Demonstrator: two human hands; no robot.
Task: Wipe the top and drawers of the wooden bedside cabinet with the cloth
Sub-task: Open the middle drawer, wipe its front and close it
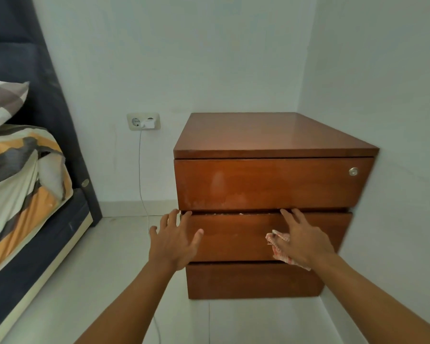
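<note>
The wooden bedside cabinet (271, 135) stands in the room's corner with three drawers. Its middle drawer (238, 234) is pulled out a little, showing a thin gap at its top edge. My left hand (175, 240) is open, fingers spread, fingertips at the drawer's top left corner. My right hand (301, 240) presses a red-and-white patterned cloth (279, 247) under its palm against the drawer front, fingers reaching to the top edge. The top drawer (271, 182) has pale smudges on its left half and a round lock at its right.
A bed (23, 194) with striped bedding and a dark headboard stands at the left. A wall socket (143, 121) holds a white charger whose cable hangs down to the tiled floor (114, 256) between bed and cabinet. The wall touches the cabinet's right side.
</note>
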